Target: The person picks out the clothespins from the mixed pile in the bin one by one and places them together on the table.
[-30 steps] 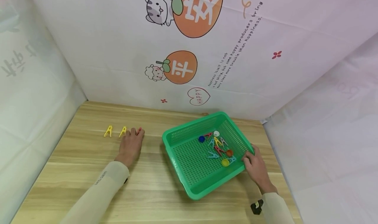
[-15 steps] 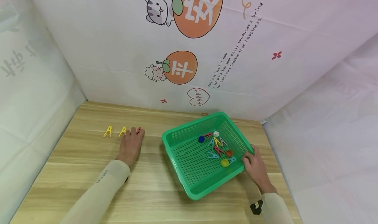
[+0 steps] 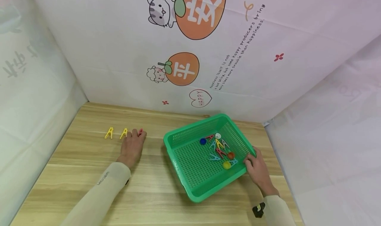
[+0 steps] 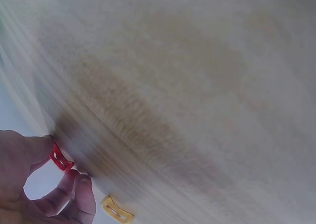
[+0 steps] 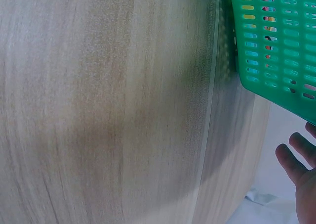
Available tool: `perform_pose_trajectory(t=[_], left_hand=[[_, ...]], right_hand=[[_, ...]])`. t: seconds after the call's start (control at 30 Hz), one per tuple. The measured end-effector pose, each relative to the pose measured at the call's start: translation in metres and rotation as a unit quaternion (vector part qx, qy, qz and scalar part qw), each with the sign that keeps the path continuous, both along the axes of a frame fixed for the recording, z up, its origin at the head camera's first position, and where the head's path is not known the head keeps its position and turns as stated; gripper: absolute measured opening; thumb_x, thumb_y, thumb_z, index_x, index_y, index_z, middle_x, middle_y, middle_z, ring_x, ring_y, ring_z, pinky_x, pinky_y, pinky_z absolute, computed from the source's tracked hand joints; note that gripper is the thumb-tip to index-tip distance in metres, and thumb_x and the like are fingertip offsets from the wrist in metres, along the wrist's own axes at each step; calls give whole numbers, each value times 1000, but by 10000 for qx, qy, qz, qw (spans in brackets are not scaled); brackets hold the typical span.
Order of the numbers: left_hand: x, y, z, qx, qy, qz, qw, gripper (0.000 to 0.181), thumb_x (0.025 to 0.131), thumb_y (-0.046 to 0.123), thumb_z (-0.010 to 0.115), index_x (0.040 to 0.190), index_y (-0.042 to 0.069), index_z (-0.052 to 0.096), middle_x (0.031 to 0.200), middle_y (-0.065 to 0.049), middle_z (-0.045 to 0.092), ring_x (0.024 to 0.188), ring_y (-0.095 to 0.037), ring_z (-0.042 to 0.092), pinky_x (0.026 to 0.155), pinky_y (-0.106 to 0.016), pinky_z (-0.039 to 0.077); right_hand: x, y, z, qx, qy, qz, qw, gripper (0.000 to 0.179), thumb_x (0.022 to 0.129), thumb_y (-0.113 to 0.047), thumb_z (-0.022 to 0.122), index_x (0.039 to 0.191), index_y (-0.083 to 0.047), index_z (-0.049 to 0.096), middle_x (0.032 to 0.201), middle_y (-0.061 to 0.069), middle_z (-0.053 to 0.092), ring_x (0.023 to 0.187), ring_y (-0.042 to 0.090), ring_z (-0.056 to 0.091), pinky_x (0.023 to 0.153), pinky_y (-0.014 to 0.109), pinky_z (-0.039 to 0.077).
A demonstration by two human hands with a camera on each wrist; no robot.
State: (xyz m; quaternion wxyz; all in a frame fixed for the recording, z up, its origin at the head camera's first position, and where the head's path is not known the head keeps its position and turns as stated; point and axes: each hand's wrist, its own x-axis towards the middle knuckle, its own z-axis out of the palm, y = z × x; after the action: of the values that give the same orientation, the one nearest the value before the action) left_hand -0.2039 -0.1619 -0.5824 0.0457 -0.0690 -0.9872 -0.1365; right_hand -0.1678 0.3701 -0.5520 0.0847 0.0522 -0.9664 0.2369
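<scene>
At the left of the table, my left hand (image 3: 132, 149) pinches a red clothespin (image 3: 140, 132) between thumb and fingers. The left wrist view shows the red clothespin (image 4: 61, 157) low on the tabletop, with a yellow clothespin (image 4: 117, 210) close by. Two yellow clothespins lie further left, one (image 3: 123, 133) right beside the fingers and another (image 3: 109, 132) apart from it. My right hand (image 3: 258, 170) grips the right rim of a green basket (image 3: 194, 197), thumb over the edge. In the right wrist view, fingers (image 5: 291, 164) of that hand show beneath the basket's slotted wall (image 5: 276, 46).
Inside the basket lie several clothespins, including a yellow one (image 3: 219, 143), and small caps: blue (image 3: 203, 141), white (image 3: 218, 136), orange (image 3: 231, 155) and yellow (image 3: 227, 165). White printed sheets (image 3: 119, 54) wall the wooden table (image 3: 143, 199) at back and sides.
Both hands, the basket and the clothespins stay practically where they were. Only a slight shift of the whole head view shows.
</scene>
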Motion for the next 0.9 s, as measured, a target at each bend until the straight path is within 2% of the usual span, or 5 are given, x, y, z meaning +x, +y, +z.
perform_pose_trajectory(t=[0.77,0.9], left_hand=[[1,1,-3,-80,-62,39,9999,32,99,-13,65,122,7,56,115,-27,53,97,-43,53,76,-53,54],[3,0,-1,-95,-82,25,9999,22,105,0,67,123,7,55,115,-26,52,96,-42,53,75,-52,55]], right_hand=[[0,0,0,0,-32,2,10000,25,103,-7,49,89,-5,69,161,31,39,128,50,55,99,67,50],[0,0,0,2,22,26,10000,25,102,-7,49,88,-5,69,161,31,40,127,50,55,98,66,51]])
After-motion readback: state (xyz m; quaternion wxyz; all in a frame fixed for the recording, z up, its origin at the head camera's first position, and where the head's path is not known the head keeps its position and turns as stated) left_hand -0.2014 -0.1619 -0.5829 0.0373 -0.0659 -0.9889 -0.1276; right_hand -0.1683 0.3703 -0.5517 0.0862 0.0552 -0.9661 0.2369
